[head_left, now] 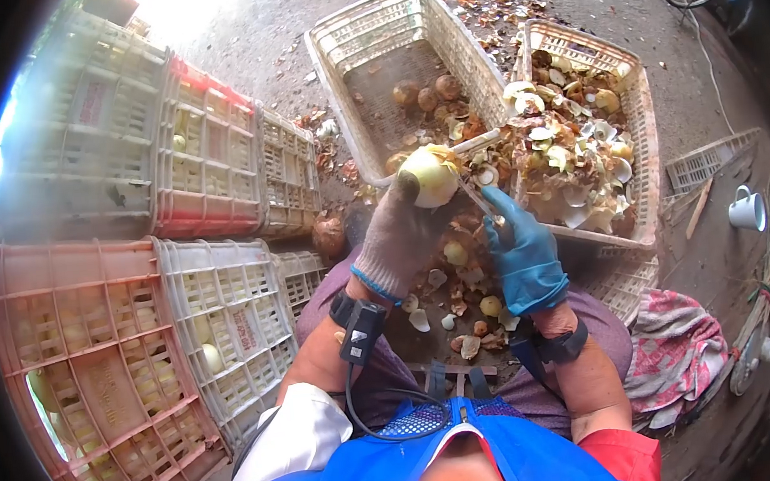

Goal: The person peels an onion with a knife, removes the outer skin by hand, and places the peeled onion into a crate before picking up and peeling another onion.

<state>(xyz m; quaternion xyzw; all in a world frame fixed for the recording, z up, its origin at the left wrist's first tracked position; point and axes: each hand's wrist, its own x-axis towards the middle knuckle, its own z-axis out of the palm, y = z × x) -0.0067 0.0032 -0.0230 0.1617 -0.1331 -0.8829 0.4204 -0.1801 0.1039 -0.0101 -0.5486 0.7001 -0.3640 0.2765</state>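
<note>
left hand (400, 237) grips onion (426, 177); right hand (524, 254) holds knife (478, 199).

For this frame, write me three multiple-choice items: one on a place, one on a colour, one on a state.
1. Where is the peeled onion?
A. In the left hand
B. On the floor
C. In the mug

2. What colour is the glove on the right hand?
A. Red
B. Blue
C. Yellow

3. What fills the right basket?
A. Water
B. Nothing
C. A heap of onion peelings

Answers:
1 A, the grey-gloved left hand grips the onion above the lap.
2 B, the right glove is plainly blue and holds a knife.
3 C, skins and scraps are piled high in it.
</note>
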